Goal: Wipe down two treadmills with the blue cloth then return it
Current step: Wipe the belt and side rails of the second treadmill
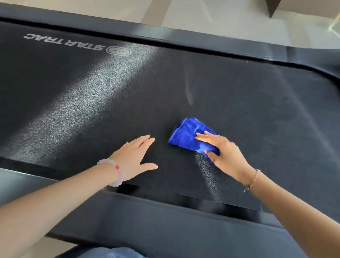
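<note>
A folded blue cloth (pixel 186 135) lies on the black treadmill belt (pixel 87 94), right of centre. My right hand (pixel 223 152) holds it, with fingers laid over its top and the thumb curled under its near edge, pressing it to the belt. My left hand (pixel 137 156) rests flat on the belt just left of the cloth, fingers straight and thumb spread, apart from the cloth. A grey logo (pixel 78 44) is printed on the belt at the far left.
Dark side rails (pixel 159 214) run along the near and far edges of the belt. Beyond the far rail lies pale floor (pixel 213 13) with a dark post (pixel 271 5) at the top right. My knee in blue jeans (pixel 120 256) shows at the bottom.
</note>
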The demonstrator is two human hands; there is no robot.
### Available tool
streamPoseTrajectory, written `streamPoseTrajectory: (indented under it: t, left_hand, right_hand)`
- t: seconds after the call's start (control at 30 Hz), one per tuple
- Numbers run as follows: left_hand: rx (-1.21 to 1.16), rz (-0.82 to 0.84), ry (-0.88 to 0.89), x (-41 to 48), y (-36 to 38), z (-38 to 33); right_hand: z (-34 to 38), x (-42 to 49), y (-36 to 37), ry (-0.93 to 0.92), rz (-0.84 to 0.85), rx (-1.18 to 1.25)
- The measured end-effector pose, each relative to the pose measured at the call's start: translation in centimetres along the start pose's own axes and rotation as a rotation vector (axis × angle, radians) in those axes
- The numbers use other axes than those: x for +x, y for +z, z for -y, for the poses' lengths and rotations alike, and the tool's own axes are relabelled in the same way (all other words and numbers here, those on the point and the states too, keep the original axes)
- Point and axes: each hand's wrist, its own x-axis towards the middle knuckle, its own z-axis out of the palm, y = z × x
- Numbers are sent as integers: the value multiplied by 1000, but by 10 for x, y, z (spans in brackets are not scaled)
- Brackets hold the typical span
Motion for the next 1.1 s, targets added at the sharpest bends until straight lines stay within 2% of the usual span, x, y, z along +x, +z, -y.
streamPoseTrajectory:
  t: [0.4, 0.6, 0.87, 1.1]
  left_hand:
    - [14, 97, 15, -33, 13, -10]
    - [51, 119, 22, -38, 17, -8]
    - [143, 155, -23, -41, 21, -20]
    - [143, 95, -60, -38, 35, -20]
  right_hand:
    - [14, -79, 32, -117, 97, 34]
    - [8, -80, 38, -159, 16, 52]
    - [11, -77, 35, -98, 58, 7]
    - [20, -82, 40, -45, -16, 29]
